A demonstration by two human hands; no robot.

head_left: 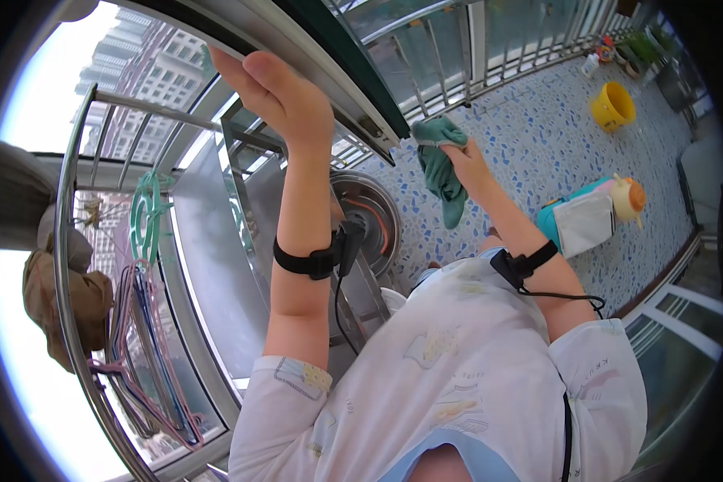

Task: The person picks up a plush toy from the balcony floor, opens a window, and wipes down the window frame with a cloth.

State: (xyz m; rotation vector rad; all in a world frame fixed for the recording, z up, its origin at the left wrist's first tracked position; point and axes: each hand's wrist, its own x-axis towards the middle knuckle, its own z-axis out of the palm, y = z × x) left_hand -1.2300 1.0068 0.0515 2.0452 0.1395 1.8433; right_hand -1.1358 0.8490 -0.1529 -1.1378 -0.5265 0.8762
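My left hand point(293, 104) is raised at the upper left, against the lower edge of a window sash point(341, 88). Its thumb shows, while its fingers run along the sash edge and are partly hidden there. A crumpled green cloth point(439, 165) hangs from my right hand point(468, 165), pinched between thumb and fingers. The cloth's upper end lies close to the dark green corner of the sash, and its lower end dangles over the speckled floor point(506, 136). Black straps with small devices circle both my forearms.
A round metal basin point(377, 217) sits below my left forearm. Metal railings point(434, 68) line the far side. On the floor are a yellow bucket point(613, 107) and a teal-and-white container with an orange top point(590, 217). Clothes hangers point(149, 345) hang at left.
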